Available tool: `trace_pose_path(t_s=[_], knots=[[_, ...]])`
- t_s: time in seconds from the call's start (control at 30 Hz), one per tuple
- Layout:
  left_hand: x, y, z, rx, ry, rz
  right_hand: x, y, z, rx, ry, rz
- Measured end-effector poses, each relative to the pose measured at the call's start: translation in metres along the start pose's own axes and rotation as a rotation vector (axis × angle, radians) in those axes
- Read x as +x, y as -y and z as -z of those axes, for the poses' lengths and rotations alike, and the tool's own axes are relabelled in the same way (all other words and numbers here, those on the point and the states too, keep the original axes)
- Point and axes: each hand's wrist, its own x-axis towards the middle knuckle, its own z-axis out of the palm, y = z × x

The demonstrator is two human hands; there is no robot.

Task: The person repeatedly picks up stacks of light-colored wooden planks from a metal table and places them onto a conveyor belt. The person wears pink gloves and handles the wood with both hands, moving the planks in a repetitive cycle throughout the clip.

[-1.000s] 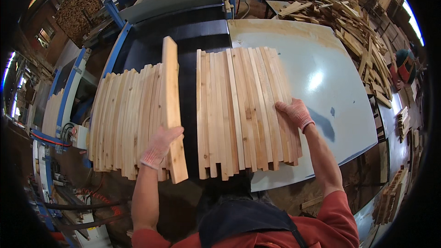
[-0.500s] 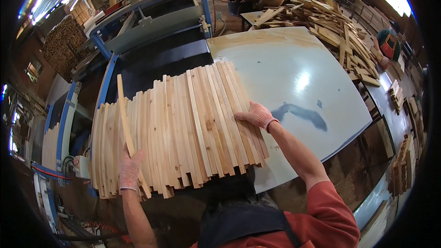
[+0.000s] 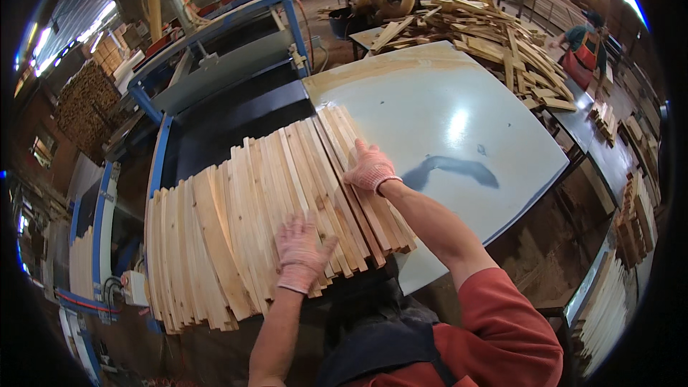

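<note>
Both gloved hands lie flat and open, gripping nothing: left hand (image 3: 301, 254) and right hand (image 3: 370, 169) press the fanned wooden slats (image 3: 236, 229) at centre-left, likely keeping them flush against the pale table (image 3: 459, 100).

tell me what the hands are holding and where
Nothing is gripped: left hand and right hand lie flat on top of the slats.

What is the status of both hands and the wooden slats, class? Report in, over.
Left hand flat on the wooden slats. Right hand pressing their right edge. Slats side by side, fanned. Nothing in the way.
</note>
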Motion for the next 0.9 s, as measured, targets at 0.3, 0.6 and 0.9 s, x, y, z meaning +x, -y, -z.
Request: trace_pose_path(t_s=[0.3,0.6,0.9], knots=[[0.004,-0.013,-0.040,0.029,0.030,-0.052,-0.020,-0.098,0.045,-0.035,-0.129,-0.106],[-0.038,0.045,0.009,-0.557,-0.194,0.091,-0.027,-0.082,0.001,-0.097,-0.484,0.345],[-0.230,0.251,0.017,-0.915,-1.060,0.659,-0.095,0.030,-0.079,0.453,-0.068,0.613]])
